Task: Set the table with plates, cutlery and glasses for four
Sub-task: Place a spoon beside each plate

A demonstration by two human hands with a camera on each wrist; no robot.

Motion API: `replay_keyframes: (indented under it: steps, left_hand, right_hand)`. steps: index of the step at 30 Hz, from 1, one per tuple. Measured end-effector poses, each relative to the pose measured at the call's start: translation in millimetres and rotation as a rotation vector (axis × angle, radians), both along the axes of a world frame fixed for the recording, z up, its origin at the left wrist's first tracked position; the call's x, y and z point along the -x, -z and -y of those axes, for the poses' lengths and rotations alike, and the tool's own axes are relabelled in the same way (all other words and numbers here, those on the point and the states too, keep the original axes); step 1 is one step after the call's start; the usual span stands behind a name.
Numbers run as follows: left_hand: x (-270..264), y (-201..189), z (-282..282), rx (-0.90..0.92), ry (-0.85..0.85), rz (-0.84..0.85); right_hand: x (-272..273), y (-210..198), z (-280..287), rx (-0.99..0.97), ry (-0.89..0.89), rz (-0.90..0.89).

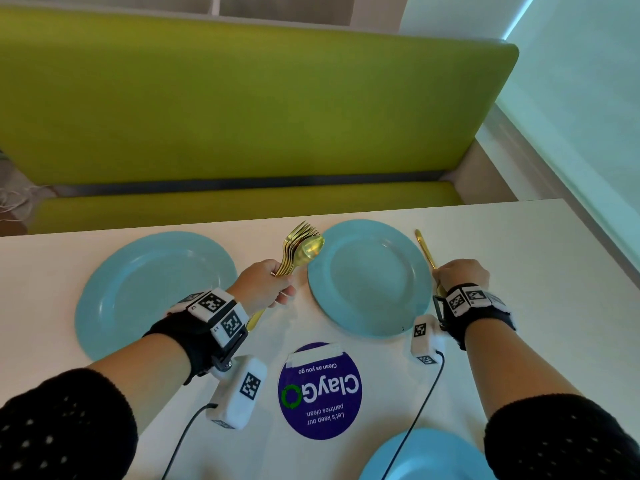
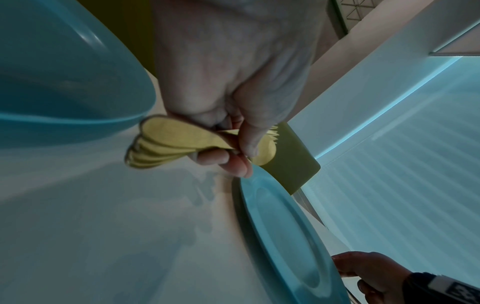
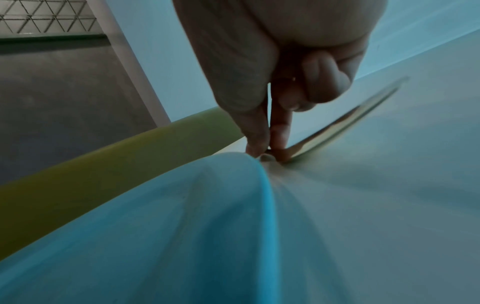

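Observation:
Three light blue plates lie on the white table [image 1: 554, 258]: a far left plate [image 1: 152, 292], a far right plate [image 1: 369, 278] and a near plate [image 1: 429, 459] at the bottom edge. My left hand [image 1: 266, 284] grips a bundle of gold cutlery [image 1: 303, 249], forks and a spoon, held above the table between the two far plates. My right hand [image 1: 462, 273] pinches a gold knife [image 1: 426, 252] that lies on the table just right of the far right plate. In the right wrist view thumb and finger [image 3: 259, 131] meet on the knife [image 3: 345, 123] beside the plate rim [image 3: 265, 185].
A green bench seat [image 1: 242, 105] runs along the table's far side. A round purple sticker [image 1: 320, 389] is stuck on the table between my arms. A pale wall [image 1: 588, 98] closes the right side. Cables [image 1: 415, 420] trail from both wrist cameras.

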State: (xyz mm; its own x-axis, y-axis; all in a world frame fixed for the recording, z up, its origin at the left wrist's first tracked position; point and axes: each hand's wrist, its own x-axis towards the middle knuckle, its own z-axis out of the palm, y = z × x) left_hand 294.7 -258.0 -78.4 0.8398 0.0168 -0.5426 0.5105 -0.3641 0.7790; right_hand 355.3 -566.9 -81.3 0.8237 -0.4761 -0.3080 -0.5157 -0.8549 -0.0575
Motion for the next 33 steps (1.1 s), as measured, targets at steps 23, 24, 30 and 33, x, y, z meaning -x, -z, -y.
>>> replay_keyframes:
  steps: [23, 24, 30, 33]
  left_hand:
    - [11, 2, -8, 0.031, -0.058, 0.017]
    - [14, 0, -8, 0.03, -0.056, 0.021]
    - [39, -20, -7, 0.044, -0.016, 0.028]
    - [59, -33, -12, 0.045, 0.017, 0.042]
  right_hand:
    - [4, -21, -4, -0.208, 0.095, 0.234]
    - [7, -28, -6, -0.222, 0.07, 0.239]
    - [50, -68, -49, -0.235, -0.181, 0.245]
    - [90, -89, -89, -0.275, -0.342, 0.197]
